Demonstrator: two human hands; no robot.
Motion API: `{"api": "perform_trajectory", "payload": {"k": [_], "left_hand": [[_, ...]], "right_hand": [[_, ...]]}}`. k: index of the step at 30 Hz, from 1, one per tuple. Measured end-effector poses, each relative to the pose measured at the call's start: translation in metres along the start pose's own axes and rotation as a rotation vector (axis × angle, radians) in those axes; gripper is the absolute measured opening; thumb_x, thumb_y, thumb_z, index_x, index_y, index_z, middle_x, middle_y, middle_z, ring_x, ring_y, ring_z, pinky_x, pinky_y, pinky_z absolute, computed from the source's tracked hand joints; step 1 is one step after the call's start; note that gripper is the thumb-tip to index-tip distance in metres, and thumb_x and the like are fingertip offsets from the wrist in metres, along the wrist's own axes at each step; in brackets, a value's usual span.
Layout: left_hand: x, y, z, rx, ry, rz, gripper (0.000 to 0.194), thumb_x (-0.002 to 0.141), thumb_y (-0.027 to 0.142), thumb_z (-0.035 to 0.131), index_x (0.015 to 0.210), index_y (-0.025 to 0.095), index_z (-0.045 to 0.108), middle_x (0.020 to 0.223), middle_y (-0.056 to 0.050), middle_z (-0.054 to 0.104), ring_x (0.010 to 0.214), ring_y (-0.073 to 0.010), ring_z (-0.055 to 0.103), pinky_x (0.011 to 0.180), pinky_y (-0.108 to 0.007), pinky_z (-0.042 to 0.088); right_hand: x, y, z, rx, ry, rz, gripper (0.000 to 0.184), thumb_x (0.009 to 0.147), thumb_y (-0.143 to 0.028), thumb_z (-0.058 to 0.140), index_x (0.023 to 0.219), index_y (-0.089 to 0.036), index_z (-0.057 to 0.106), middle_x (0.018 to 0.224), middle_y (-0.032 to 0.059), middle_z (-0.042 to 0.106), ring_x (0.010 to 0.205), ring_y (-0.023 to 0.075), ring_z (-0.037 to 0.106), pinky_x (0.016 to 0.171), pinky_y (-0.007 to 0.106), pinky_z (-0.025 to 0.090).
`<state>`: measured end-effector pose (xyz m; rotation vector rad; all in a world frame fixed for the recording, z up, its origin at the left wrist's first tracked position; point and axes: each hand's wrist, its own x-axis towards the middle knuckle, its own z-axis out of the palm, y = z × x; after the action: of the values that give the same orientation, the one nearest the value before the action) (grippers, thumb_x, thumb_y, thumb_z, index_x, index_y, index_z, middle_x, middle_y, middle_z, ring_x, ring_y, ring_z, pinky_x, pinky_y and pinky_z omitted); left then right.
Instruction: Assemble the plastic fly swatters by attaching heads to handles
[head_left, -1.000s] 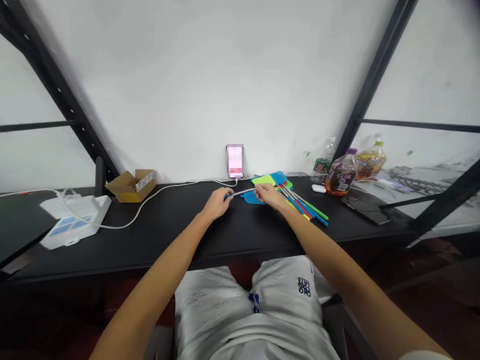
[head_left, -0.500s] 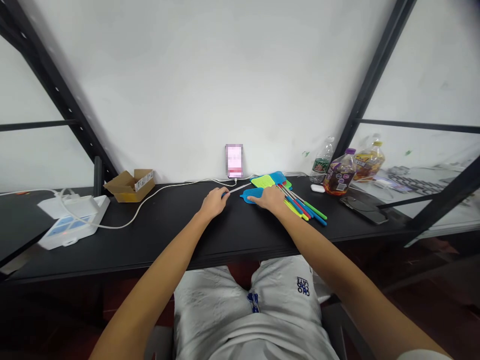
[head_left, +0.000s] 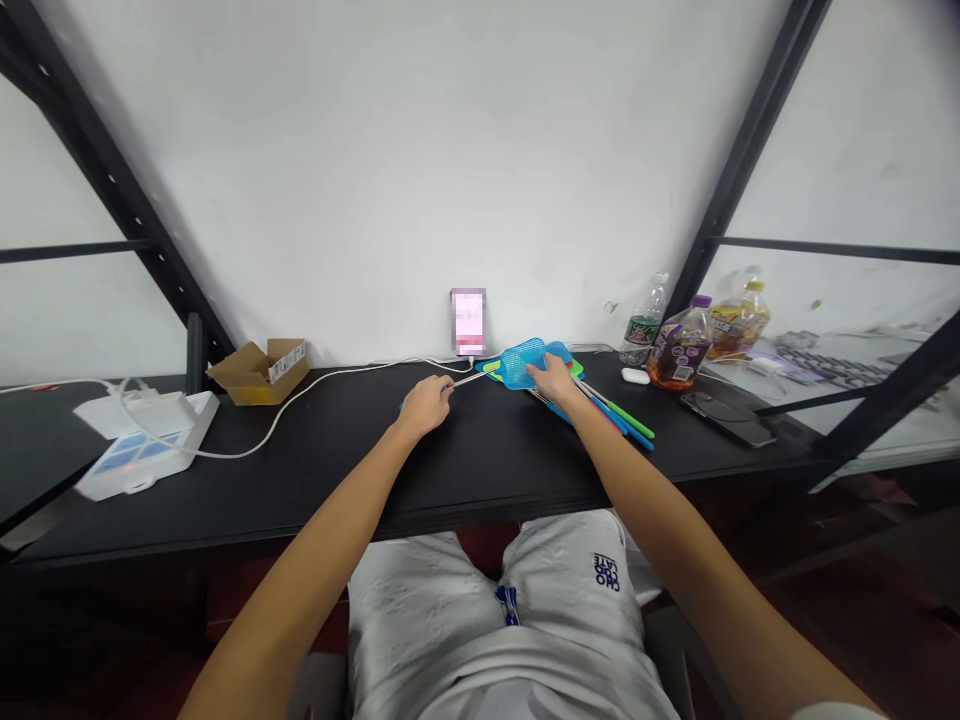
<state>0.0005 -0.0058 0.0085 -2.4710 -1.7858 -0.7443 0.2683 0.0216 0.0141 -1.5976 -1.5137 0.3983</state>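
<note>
My left hand (head_left: 426, 404) is closed on the blue grip of a thin metal swatter rod (head_left: 469, 379) that lies across the black desk (head_left: 315, 470). My right hand (head_left: 553, 380) holds a blue mesh fly swatter head (head_left: 519, 362), lifted and tilted at the rod's far end. Just behind and to the right lies a pile of fly swatters (head_left: 600, 405) with green, red and blue handles fanned out toward the right.
A phone (head_left: 469, 322) leans on the wall, its white cable (head_left: 300, 392) running left to a white power strip box (head_left: 142, 440). A small cardboard box (head_left: 259, 370) sits at the left. Bottles (head_left: 679, 345), an earbud case (head_left: 637, 377) and a dark phone (head_left: 727, 420) stand at the right.
My right hand lifted the blue swatter head off the desk and raised it toward the rod's end. My left hand stayed on the rod's grip.
</note>
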Motion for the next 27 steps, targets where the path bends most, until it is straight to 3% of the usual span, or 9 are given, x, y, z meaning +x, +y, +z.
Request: {"api": "perform_trajectory", "payload": {"k": [6, 14, 20, 24, 27], "left_hand": [[0.001, -0.001, 0.000, -0.001, 0.004, -0.012, 0.026, 0.094, 0.027, 0.039, 0.101, 0.025, 0.064, 0.098, -0.006, 0.063, 0.093, -0.0202, 0.058, 0.076, -0.029, 0.043], [0.000, -0.002, 0.000, -0.019, 0.016, 0.004, 0.026, 0.093, 0.027, 0.040, 0.099, 0.024, 0.065, 0.096, -0.006, 0.063, 0.092, -0.0207, 0.058, 0.074, -0.029, 0.043], [0.000, -0.006, -0.001, -0.039, 0.019, 0.040, 0.026, 0.093, 0.028, 0.041, 0.100, 0.024, 0.066, 0.096, -0.006, 0.063, 0.092, -0.0205, 0.058, 0.077, -0.029, 0.044], [0.002, -0.012, -0.002, -0.045, 0.019, 0.109, 0.026, 0.093, 0.027, 0.042, 0.099, 0.023, 0.066, 0.095, -0.006, 0.063, 0.090, -0.0193, 0.058, 0.083, -0.030, 0.044], [0.002, -0.015, -0.002, -0.045, 0.021, 0.153, 0.026, 0.092, 0.027, 0.041, 0.098, 0.023, 0.066, 0.093, -0.006, 0.063, 0.089, -0.0189, 0.058, 0.084, -0.030, 0.044]], "right_hand": [[-0.005, -0.006, -0.007, 0.376, -0.057, 0.013, 0.015, 0.086, -0.028, 0.052, 0.096, -0.018, 0.057, 0.097, 0.0061, 0.067, 0.079, 0.0175, 0.063, 0.067, 0.028, 0.052], [-0.010, -0.014, -0.010, 0.273, -0.051, 0.059, 0.022, 0.086, -0.025, 0.053, 0.105, -0.017, 0.061, 0.110, 0.0091, 0.066, 0.097, 0.0204, 0.062, 0.078, 0.026, 0.050], [-0.005, -0.008, -0.010, 0.213, -0.078, 0.128, 0.034, 0.087, -0.031, 0.055, 0.117, -0.016, 0.059, 0.104, 0.0119, 0.068, 0.093, 0.0254, 0.063, 0.074, 0.031, 0.051], [-0.002, -0.003, -0.012, 0.294, -0.179, 0.164, 0.043, 0.086, -0.032, 0.056, 0.125, -0.015, 0.055, 0.113, 0.0115, 0.066, 0.094, 0.0228, 0.064, 0.073, 0.029, 0.052], [-0.003, -0.003, -0.013, 0.230, -0.197, 0.110, 0.036, 0.087, -0.033, 0.056, 0.118, -0.016, 0.061, 0.107, 0.0085, 0.069, 0.088, 0.0195, 0.065, 0.075, 0.028, 0.053]]}}
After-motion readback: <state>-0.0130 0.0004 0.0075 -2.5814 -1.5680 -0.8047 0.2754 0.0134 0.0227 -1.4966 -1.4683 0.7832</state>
